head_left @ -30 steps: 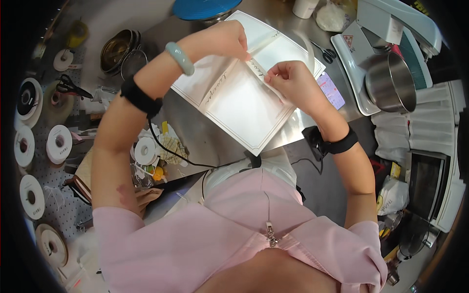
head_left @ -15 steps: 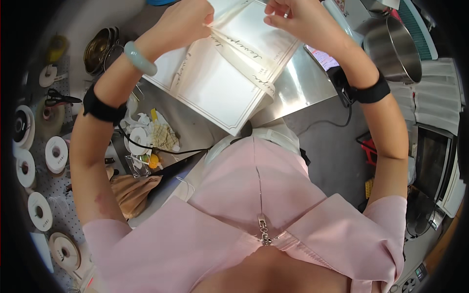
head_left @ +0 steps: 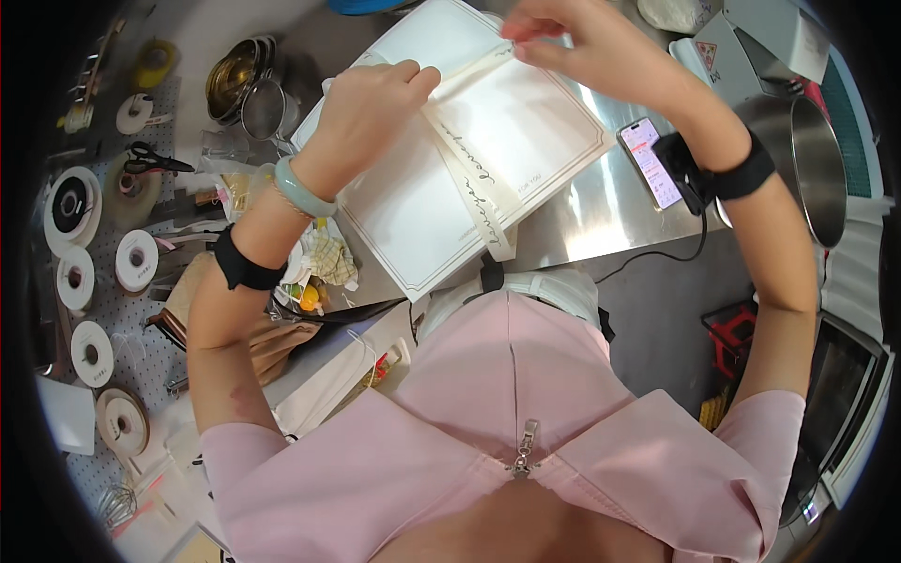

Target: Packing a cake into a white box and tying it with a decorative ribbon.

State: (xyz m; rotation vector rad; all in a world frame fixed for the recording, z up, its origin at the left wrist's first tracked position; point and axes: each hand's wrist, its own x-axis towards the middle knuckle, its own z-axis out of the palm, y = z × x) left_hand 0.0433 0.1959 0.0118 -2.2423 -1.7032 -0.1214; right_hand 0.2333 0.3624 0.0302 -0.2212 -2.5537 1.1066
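Note:
A flat white gift box [head_left: 399, 220] with a thin printed border lies at an angle on the steel table in front of me. Cream ribbon [head_left: 477, 183] with dark script crosses its lid, one tail reaching the near edge. My left hand [head_left: 375, 117] is closed over the middle of the lid, fingers pinched on the ribbon where the strands meet. To the right, above the box's far side, my right hand [head_left: 582, 47] has thumb and fingertips together at another stretch of ribbon. The left hand hides the crossing point.
A lit phone [head_left: 649, 161] lies on the steel table [head_left: 572, 220], right of the box. Beyond it stands a large steel pot [head_left: 817, 169]. Metal sieves [head_left: 263, 108] sit at left, near ribbon spools [head_left: 137, 261] and black scissors [head_left: 155, 158] on a pegboard.
The box sits lower and further right in view, partly because the view shifted. My right fingers, loosely apart before, have closed at the ribbon. The near ribbon tail hangs straighter.

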